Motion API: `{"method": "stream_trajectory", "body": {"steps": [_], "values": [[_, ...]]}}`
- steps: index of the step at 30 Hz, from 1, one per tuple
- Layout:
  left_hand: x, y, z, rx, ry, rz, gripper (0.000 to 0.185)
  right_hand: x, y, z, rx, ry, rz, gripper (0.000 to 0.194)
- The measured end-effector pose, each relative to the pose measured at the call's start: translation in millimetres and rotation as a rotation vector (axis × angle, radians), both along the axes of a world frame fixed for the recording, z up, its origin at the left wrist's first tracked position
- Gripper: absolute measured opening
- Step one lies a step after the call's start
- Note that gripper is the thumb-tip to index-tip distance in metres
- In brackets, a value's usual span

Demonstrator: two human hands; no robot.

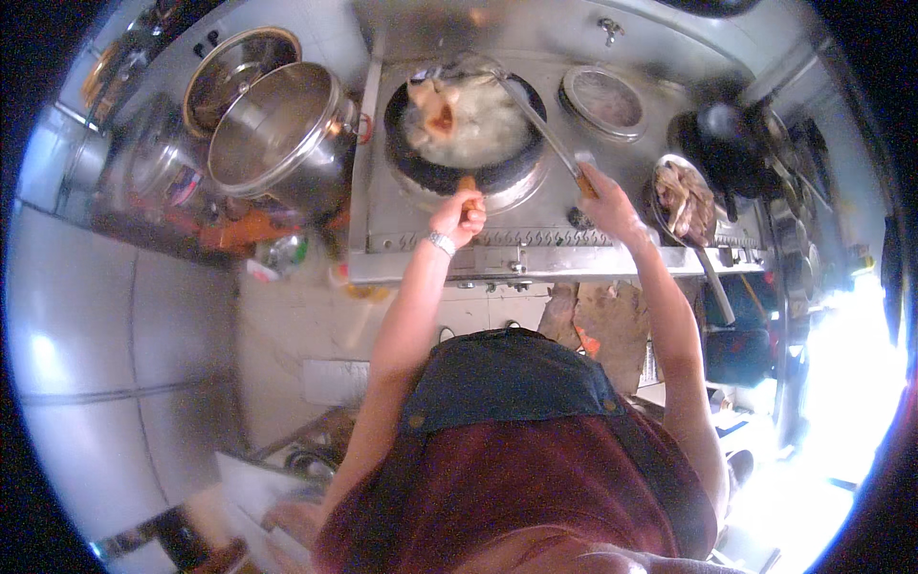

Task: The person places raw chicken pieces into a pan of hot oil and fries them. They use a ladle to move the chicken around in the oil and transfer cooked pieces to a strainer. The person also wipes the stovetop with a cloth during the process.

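Note:
My left hand (457,215) is closed around the wooden handle (469,188) of a wok (502,136), below its near rim. In my right hand (611,204) is the wooden end of a long metal utensil (541,129), and its blurred head is over the wok's far side. Pale, steamy contents fill the wok, with an orange-brown patch (441,118) on the left that is too blurred to identify. The wok sits over a round burner of a steel range (559,222). Right of my right hand, pieces of meat or fish (681,197) lie in a long-handled metal scoop (710,287).
A large steel pot (272,136) stands left of the range, with a glass lid (240,72) behind it. Farther back on the range is a round metal container of liquid (602,104). A dark pan (721,151) is at right. Flattened cardboard (609,330) lies on the floor.

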State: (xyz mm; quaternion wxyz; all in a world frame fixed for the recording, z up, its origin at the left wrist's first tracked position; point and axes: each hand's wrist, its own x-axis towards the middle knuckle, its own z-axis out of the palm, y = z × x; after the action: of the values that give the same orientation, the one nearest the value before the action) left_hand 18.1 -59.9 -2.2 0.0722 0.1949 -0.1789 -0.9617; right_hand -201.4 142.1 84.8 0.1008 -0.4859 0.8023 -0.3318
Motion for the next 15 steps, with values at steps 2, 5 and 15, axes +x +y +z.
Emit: {"method": "stream_trajectory", "body": {"steps": [2,5,15], "values": [[1,-2,-1,0.024,-0.053,0.001,0.015,-5,-29,-5,0.035,0.011,-0.03,0.04],[0,-4,-4,-0.021,-0.115,-0.058,0.014,-11,-67,-25,0.016,0.06,0.029,0.044],[4,-4,4,0.011,-0.199,-0.013,0.02,29,-71,-58,0.258,0.01,-0.152,0.047]]}}
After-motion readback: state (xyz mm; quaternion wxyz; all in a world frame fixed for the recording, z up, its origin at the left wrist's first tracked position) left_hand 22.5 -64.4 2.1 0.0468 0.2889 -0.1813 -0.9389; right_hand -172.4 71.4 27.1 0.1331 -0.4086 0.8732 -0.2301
